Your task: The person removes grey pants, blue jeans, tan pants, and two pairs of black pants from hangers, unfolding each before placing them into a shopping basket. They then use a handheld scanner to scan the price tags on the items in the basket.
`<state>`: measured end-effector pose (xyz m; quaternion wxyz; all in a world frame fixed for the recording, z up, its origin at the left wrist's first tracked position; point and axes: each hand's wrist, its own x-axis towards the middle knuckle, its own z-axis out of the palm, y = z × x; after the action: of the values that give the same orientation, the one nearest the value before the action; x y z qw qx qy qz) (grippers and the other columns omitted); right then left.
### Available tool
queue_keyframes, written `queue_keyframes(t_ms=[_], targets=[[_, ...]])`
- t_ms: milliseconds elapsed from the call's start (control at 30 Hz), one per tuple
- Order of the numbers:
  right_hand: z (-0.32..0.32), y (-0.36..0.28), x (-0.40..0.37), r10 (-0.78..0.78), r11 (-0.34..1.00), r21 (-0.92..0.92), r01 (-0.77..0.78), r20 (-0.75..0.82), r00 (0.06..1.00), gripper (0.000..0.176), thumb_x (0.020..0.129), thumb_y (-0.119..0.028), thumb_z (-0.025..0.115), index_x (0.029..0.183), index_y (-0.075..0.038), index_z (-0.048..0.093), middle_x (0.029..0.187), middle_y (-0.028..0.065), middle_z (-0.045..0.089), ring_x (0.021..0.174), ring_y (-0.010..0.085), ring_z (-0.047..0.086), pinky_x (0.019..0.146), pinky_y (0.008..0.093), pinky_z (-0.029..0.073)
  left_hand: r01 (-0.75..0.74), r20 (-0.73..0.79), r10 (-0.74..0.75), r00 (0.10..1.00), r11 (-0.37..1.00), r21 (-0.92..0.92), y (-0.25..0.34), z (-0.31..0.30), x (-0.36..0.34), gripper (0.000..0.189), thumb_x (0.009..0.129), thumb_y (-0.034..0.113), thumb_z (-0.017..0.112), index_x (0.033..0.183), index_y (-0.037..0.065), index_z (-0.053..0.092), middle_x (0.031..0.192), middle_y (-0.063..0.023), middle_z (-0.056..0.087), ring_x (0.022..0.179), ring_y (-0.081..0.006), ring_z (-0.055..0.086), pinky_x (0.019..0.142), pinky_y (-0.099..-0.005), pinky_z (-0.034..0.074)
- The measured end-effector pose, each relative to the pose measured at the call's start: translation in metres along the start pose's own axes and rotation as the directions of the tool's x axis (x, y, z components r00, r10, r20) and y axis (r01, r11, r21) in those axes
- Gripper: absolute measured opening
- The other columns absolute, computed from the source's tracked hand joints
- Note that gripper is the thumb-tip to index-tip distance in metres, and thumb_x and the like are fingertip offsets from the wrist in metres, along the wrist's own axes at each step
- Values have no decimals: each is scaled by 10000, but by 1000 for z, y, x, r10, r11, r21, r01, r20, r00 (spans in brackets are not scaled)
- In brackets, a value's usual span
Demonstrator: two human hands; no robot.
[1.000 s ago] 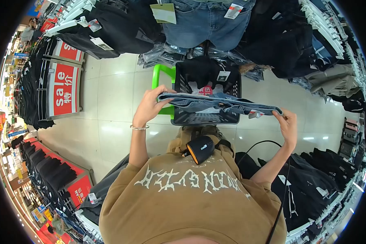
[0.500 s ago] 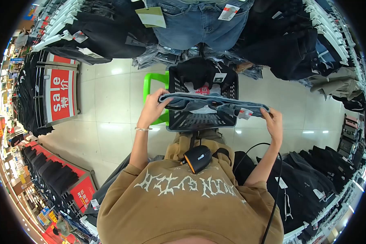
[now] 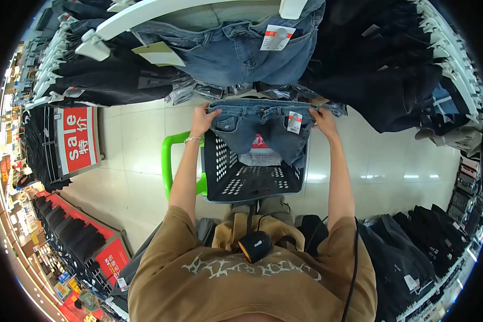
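Observation:
Between my two hands a pair of blue jeans (image 3: 236, 126) is stretched by its waistband, above the far part of a black shopping basket (image 3: 255, 190). My left hand (image 3: 203, 121) is closed on one end of the waistband, and my right hand (image 3: 324, 122) pinches the other end. A white and red price tag (image 3: 294, 122) hangs from the jeans near my right hand. Below the jeans, a clear plastic package with red print (image 3: 260, 155) lies in the basket. The basket has a bright green handle (image 3: 168, 166) on its left.
Another pair of blue jeans (image 3: 241, 51) hangs from a white hanger (image 3: 161, 15) ahead. Dark trousers (image 3: 381, 86) hang on racks to both sides. A red sale sign (image 3: 78, 139) stands at left. A black and orange device (image 3: 255, 246) hangs at my chest.
Both hands have moved forward, away from my body, with the jeans. The jeans, folded edge-on before, now hang with their front showing. The view has shifted closer to the hanging rack.

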<state>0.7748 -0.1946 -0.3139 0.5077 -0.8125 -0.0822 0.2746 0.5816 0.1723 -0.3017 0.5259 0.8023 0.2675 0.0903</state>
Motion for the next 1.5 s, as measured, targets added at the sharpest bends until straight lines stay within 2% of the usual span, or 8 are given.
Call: queue_keyframes(t_ms=[200,433,600,667,700,867,1133,1500], targets=[[5,23,88,-229,920,-331,211,-17,973,306,878,-283,626,793,9,599,633,89,561,533,97,462,506,339,467,-13,32,4,999,961,275,-3,1,69,365,657,248,799,697,-64,614,604,-126,608,541,-125,530,516,-314,426],[50,23,122,60,743,-618,-255,-318,946,416,821,-489,612,974,-104,650,979,157,653,981,337,603,819,415,472,76,-103,7,995,632,771,-33,42,100,402,674,303,783,934,36,631,1008,-201,617,863,-387,619,712,-450,483],[69,18,128,290,807,-397,-436,-377,880,487,839,-411,582,1241,-144,518,1179,209,576,1105,402,538,971,485,390,241,-276,-88,957,771,590,-22,62,88,478,731,250,715,1132,55,543,1233,-238,456,1013,-415,552,829,-438,475],[84,56,125,108,863,-442,-244,-310,945,507,833,-353,586,1276,-137,469,1185,228,563,1120,401,527,974,483,389,214,-349,-32,937,842,495,-14,66,78,490,743,228,699,1169,61,524,1250,-244,433,1040,-410,535,869,-423,463],[89,71,120,-84,876,-479,-44,-242,967,540,826,-296,591,1311,-129,421,1191,247,550,1134,399,516,978,481,388,64,-181,58,982,795,604,-10,68,66,481,757,257,679,1168,57,529,1235,-229,451,1048,-392,526,913,-434,426],[106,65,60,132,725,-689,15,161,978,569,857,-263,519,1381,-148,331,1361,117,438,1300,314,363,996,652,281,-413,233,385,893,494,765,-38,84,22,489,800,398,607,1158,71,540,1139,-189,537,1054,-327,523,959,-493,344],[118,86,66,380,582,-803,-130,127,916,545,921,-388,363,1411,-158,306,1471,46,300,1384,269,214,1036,706,80,-257,320,-43,946,499,828,-39,90,27,579,853,530,470,1198,74,560,1192,-163,566,1189,-316,458,1040,-524,249],[118,95,-54,208,839,-495,-224,-88,974,580,867,-337,492,1373,-93,344,1405,212,352,1292,404,333,986,657,237,-147,-152,207,966,931,333,106,19,-107,567,862,241,586,1344,19,387,1447,-255,254,1333,-428,247,1089,-495,199]])
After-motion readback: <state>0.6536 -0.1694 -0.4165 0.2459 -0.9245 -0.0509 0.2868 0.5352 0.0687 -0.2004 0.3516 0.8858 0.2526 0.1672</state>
